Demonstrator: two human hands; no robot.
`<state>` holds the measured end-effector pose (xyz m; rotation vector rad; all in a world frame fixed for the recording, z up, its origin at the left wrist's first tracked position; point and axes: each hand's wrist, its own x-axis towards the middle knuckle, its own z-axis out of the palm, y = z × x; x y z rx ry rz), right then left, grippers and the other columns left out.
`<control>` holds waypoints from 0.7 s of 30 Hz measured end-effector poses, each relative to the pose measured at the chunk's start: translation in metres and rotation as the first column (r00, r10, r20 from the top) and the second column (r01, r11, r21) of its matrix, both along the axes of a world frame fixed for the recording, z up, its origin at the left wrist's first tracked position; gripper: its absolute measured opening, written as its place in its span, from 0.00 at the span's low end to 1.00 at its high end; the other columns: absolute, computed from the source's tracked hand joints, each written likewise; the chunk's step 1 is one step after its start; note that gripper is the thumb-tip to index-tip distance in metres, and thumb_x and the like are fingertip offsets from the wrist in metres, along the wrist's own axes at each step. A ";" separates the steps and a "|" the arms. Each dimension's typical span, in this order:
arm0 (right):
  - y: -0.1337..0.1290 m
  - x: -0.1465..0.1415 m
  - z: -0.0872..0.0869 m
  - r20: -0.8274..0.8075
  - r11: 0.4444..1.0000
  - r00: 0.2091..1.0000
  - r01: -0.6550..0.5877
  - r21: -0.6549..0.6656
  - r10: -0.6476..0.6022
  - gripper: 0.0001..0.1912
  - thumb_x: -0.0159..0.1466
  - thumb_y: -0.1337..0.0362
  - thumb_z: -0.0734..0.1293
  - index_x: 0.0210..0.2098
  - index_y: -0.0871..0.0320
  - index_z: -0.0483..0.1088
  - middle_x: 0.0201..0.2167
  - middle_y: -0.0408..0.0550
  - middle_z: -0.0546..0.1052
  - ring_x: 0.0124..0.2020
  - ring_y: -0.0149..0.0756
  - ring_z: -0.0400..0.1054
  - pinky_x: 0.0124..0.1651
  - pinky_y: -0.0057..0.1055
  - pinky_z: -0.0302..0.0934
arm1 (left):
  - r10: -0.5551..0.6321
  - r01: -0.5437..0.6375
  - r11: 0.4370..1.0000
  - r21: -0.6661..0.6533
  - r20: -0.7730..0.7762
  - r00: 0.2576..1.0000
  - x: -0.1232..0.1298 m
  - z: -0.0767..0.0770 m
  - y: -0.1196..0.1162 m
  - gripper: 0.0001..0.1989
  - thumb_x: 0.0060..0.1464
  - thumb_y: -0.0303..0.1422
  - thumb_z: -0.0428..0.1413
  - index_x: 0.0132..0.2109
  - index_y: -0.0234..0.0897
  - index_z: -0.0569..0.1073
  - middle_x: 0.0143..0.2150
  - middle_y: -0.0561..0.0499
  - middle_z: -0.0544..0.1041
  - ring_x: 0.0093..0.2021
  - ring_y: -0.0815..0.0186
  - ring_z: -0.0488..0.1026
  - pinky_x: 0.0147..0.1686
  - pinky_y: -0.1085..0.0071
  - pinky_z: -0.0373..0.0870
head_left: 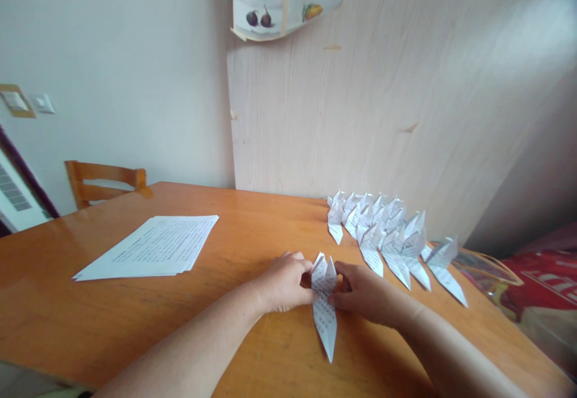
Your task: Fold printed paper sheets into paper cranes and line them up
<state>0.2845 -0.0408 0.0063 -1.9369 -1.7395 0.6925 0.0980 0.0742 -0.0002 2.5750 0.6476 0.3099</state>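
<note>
A folded paper figure (325, 311) made from printed white paper lies on the wooden table in front of me, its long point toward me and two upright tips at its far end. My left hand (288, 284) grips its left edge between thumb and fingers. From the other side, my right hand (360, 290) pinches the right edge, thumb on the near part and fingers behind. Several similar folded paper figures (372, 244) stand in rows farther back on the right, apart from my hands.
A stack of printed sheets (166, 247) lies on the table (252, 223) at the left. Behind the table's far left corner is a wooden chair (108, 174). A pale board (293, 115) rises along the back edge, and a red bag (545, 284) sits beyond the right edge.
</note>
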 end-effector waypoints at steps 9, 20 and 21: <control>0.000 0.002 0.002 -0.043 0.999 0.999 -0.032 -0.036 0.030 0.14 0.53 0.66 0.71 0.40 0.56 0.72 0.28 0.42 0.75 0.28 0.33 0.65 0.29 0.26 0.52 | 0.003 -0.003 0.998 -0.061 -0.004 1.000 0.000 0.003 0.001 0.13 0.44 0.39 0.65 0.39 0.43 0.78 0.39 0.50 0.72 0.43 0.58 0.70 0.40 0.69 0.67; -0.004 0.019 0.012 0.012 0.998 0.999 0.039 -0.043 -0.039 0.19 0.55 0.72 0.66 0.47 0.58 0.70 0.25 0.40 0.70 0.23 0.30 0.62 0.24 0.26 0.50 | 0.013 -0.013 0.993 -0.113 0.006 1.000 -0.005 0.009 0.003 0.15 0.44 0.40 0.66 0.40 0.42 0.76 0.41 0.50 0.72 0.45 0.58 0.69 0.43 0.68 0.67; -0.004 0.020 0.011 0.019 0.998 0.998 0.059 -0.024 -0.059 0.17 0.56 0.72 0.66 0.46 0.59 0.71 0.25 0.40 0.70 0.23 0.30 0.62 0.24 0.27 0.50 | 0.007 -0.007 0.994 -0.113 0.004 1.000 -0.005 0.009 0.003 0.15 0.45 0.39 0.65 0.41 0.42 0.76 0.42 0.50 0.72 0.45 0.58 0.69 0.43 0.68 0.67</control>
